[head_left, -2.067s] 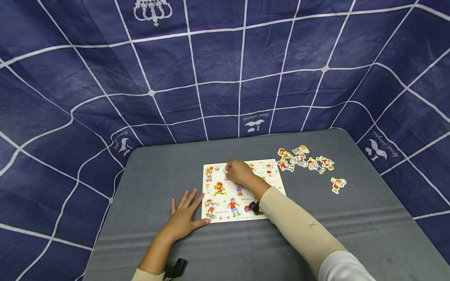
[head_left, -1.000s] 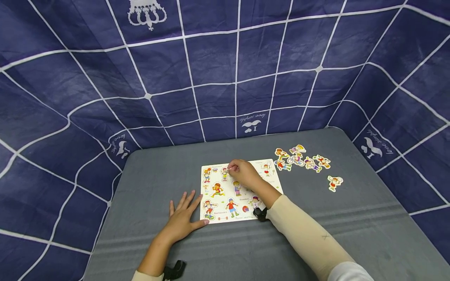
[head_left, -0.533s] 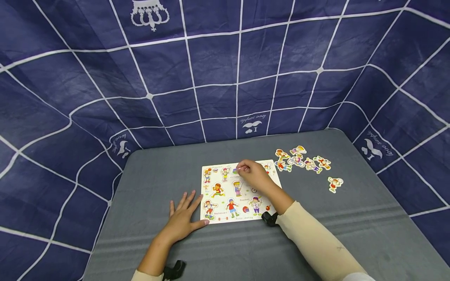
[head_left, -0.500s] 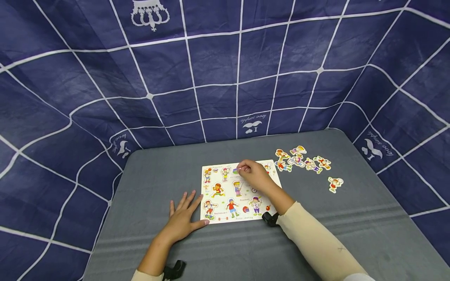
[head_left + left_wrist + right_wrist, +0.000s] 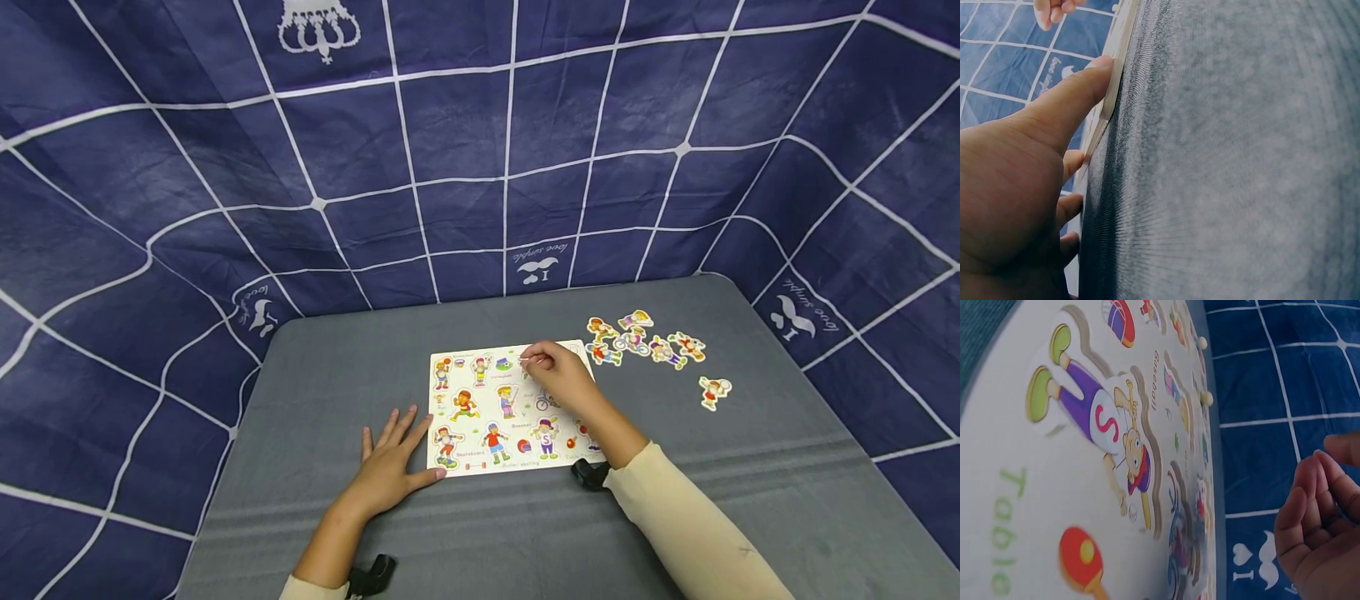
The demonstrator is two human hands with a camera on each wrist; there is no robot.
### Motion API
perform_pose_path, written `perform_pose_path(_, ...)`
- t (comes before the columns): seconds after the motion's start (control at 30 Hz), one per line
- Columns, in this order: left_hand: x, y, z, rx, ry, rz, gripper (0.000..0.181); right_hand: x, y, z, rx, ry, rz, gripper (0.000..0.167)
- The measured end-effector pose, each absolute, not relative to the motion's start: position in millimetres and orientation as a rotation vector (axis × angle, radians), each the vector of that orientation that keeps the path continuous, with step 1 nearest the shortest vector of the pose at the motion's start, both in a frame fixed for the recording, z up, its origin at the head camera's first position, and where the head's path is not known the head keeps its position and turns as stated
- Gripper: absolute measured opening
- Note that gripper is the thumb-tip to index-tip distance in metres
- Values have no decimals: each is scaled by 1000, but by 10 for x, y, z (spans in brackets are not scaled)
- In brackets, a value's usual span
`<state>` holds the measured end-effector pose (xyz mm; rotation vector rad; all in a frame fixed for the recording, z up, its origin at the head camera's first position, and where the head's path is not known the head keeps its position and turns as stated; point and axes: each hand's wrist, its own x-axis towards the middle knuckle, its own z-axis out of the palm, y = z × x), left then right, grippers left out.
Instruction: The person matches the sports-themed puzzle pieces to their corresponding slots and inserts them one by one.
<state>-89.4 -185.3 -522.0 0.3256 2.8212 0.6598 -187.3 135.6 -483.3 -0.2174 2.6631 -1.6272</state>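
A white wooden puzzle board (image 5: 480, 429), printed with sports figures and words, lies on the grey cloth. My left hand (image 5: 386, 475) rests flat at its left side, fingers spread. In the left wrist view, the thumb (image 5: 1079, 94) touches the board's edge. My right hand (image 5: 558, 375) hovers over the upper right of the board, palm hidden from the head view. Its fingers (image 5: 1319, 506) are loosely curled in the right wrist view, and I see nothing between them. A volleyball figure (image 5: 480, 371) shows in the top row. Small knobs (image 5: 1207, 399) stand up from the board.
Several cut-out figure pieces (image 5: 666, 352) lie in a loose group beyond the board's right corner. One tennis figure piece (image 5: 713, 392) lies apart, nearer me. A blue curtain (image 5: 465, 150) with white lines rises behind and beside the table (image 5: 360, 367).
My right hand has moved right from the volleyball figure in the top row, uncovering it and the green-and-purple picture beside it. The left hand stays in place.
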Motion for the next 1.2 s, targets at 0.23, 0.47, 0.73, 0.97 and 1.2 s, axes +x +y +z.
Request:
perform_pose_path(0.23, -899, -1864, -5229, 328, 2826, 664, 97, -1852, 1500, -4877, -220, 2553, -1810, 19)
perform_pose_path(0.47, -890, -1872, -5237, 330, 2831, 674, 97, -1778, 1655, -4865, -189, 2527, -1872, 27)
perform_pose_path(0.73, -892, -1869, -5238, 324, 2832, 664, 97, -1711, 1832, -4916, -187, 2535, -1895, 23)
perform_pose_path(0.97, -894, -1862, -5227, 329, 2822, 664, 96, -1580, 1955, -4791, -100, 2601, -1854, 25)
perform_pose_path(1.2, -895, -1868, -5236, 333, 2814, 663, 97, -1409, 2067, -4585, -38, 2610, -1873, 25)
